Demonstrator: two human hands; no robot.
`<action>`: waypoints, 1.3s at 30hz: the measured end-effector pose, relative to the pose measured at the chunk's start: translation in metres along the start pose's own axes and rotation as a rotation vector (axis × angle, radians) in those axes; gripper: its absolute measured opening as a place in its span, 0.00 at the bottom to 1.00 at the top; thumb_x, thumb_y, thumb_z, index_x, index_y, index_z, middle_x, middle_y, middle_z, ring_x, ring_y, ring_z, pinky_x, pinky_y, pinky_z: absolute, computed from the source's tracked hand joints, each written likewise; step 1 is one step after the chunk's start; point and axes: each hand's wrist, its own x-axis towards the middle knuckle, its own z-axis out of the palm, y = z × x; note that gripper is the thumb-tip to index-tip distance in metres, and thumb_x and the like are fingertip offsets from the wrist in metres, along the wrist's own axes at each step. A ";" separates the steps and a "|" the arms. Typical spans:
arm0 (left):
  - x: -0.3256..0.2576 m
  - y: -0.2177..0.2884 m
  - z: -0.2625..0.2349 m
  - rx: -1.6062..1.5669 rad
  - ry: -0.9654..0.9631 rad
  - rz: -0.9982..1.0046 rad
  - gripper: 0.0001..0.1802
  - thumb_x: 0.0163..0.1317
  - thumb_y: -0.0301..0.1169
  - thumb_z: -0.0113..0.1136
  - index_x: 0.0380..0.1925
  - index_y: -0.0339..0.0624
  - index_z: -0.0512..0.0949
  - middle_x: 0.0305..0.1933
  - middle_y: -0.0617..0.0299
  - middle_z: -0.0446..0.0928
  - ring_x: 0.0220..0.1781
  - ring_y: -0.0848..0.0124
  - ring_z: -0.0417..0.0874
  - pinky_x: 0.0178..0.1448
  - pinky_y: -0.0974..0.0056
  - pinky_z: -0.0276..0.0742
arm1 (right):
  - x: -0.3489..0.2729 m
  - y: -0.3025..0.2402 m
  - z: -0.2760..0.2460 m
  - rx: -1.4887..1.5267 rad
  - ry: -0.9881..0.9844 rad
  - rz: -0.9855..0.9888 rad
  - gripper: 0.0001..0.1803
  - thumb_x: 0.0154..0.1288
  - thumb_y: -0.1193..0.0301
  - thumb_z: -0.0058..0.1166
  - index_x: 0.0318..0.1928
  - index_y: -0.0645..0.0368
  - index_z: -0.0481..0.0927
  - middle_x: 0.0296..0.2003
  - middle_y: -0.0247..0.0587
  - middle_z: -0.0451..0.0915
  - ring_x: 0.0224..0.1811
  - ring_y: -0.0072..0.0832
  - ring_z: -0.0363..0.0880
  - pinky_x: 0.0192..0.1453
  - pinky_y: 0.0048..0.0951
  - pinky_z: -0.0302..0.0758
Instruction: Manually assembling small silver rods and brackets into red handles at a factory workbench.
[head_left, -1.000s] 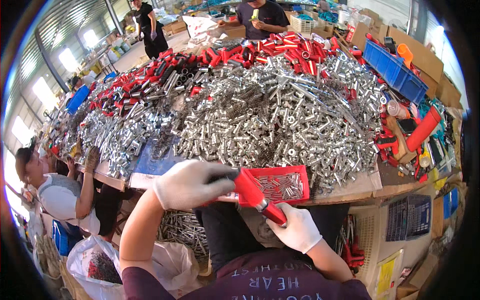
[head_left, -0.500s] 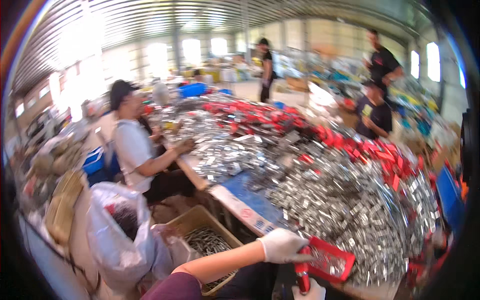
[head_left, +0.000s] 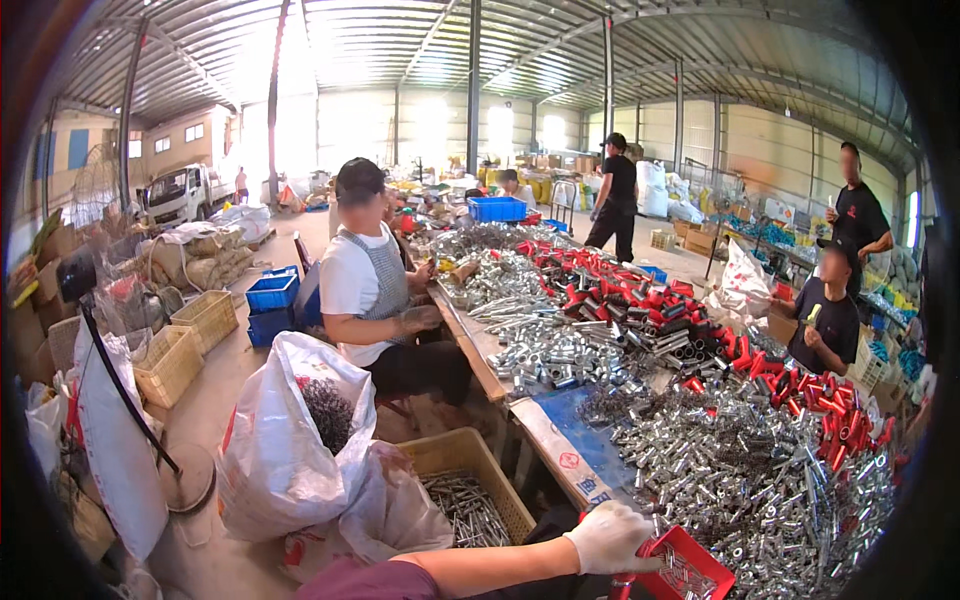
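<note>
My left hand (head_left: 610,538), in a white glove, reaches in from the lower edge with its fingers curled together. What they hold is hidden. They are at the near-left edge of a red tray (head_left: 712,560) with small metal pins in it. Just below the hand, part of a red tubular handle (head_left: 621,586) shows at the lower edge. My right hand is out of the picture. Beyond the tray spreads a heap of small silvery metal parts (head_left: 720,465), with red handles (head_left: 835,400) along its far side.
At the table's left sits a person (head_left: 375,285) in a white shirt. A tan crate (head_left: 470,445) of metal rods and a white sack (head_left: 270,470) stand on the floor left of my arm. Across the heap sits another person (head_left: 828,325). A blue bin (head_left: 497,208) lies at the far end.
The view has swung left and up, so things sit farther right in the picture. My right hand, at the lower edge before, has left the view. My left hand stays beside the red tray.
</note>
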 end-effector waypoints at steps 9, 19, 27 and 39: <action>0.005 -0.003 0.016 -0.075 0.240 0.183 0.28 0.55 0.56 0.64 0.21 0.39 0.76 0.22 0.50 0.77 0.28 0.52 0.82 0.37 0.52 0.78 | -0.011 0.009 -0.002 0.062 0.046 0.050 0.13 0.60 0.72 0.65 0.44 0.63 0.82 0.31 0.39 0.83 0.34 0.30 0.83 0.42 0.30 0.78; -0.001 -0.003 0.048 -0.553 0.384 0.353 0.16 0.48 0.35 0.71 0.33 0.43 0.76 0.69 0.50 0.67 0.77 0.40 0.52 0.76 0.36 0.46 | -0.023 -0.025 -0.002 0.557 -0.155 0.248 0.10 0.62 0.78 0.61 0.44 0.64 0.79 0.18 0.33 0.74 0.12 0.20 0.68 0.16 0.23 0.64; -0.004 0.001 0.068 -1.572 0.084 0.093 0.20 0.58 0.22 0.67 0.23 0.45 0.62 0.75 0.47 0.63 0.68 0.78 0.66 0.51 0.71 0.66 | -0.024 -0.040 0.003 0.488 -0.148 0.263 0.07 0.63 0.77 0.60 0.40 0.65 0.76 0.15 0.35 0.73 0.11 0.22 0.68 0.15 0.25 0.65; -0.003 0.014 0.093 -2.210 -0.364 0.498 0.38 0.51 0.44 0.76 0.60 0.43 0.69 0.61 0.45 0.77 0.64 0.45 0.76 0.67 0.46 0.74 | -0.028 0.008 0.007 0.643 -0.517 -0.014 0.14 0.66 0.78 0.58 0.52 0.59 0.78 0.25 0.27 0.76 0.19 0.15 0.70 0.21 0.19 0.64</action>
